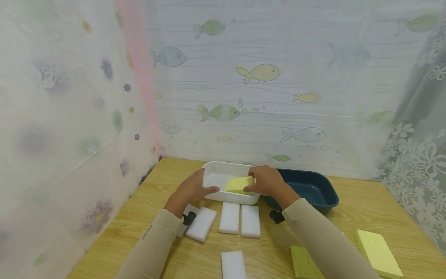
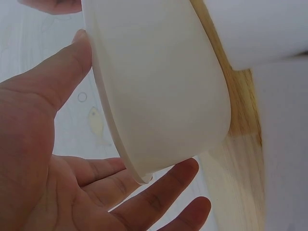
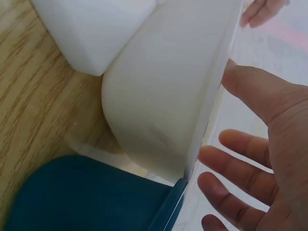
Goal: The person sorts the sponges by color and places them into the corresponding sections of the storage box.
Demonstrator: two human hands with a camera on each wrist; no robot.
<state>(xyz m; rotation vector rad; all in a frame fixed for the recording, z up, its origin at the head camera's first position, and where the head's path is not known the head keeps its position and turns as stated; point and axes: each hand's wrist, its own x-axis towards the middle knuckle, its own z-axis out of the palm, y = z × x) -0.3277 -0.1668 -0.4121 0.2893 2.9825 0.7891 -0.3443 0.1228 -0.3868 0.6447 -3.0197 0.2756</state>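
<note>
A white rectangular basin (image 1: 230, 197) stands near the back of the wooden table. My left hand (image 1: 191, 188) holds its left end, with the thumb along the front rim and the fingers round the end wall in the left wrist view. Inside the basin's right half is a yellow sponge (image 1: 237, 185), slightly tilted. My right hand (image 1: 268, 181) pinches the sponge's right end between thumb and fingers. From the right wrist camera, the basin wall (image 3: 159, 101) hides most of the sponge.
A dark blue basin (image 1: 325, 184) adjoins the white one on the right. Several white sponge blocks, including one block (image 1: 229, 218), lie in front. Yellow sponges, such as the one at the right (image 1: 378, 252), lie near my right forearm. A patterned curtain (image 1: 223, 85) hangs behind.
</note>
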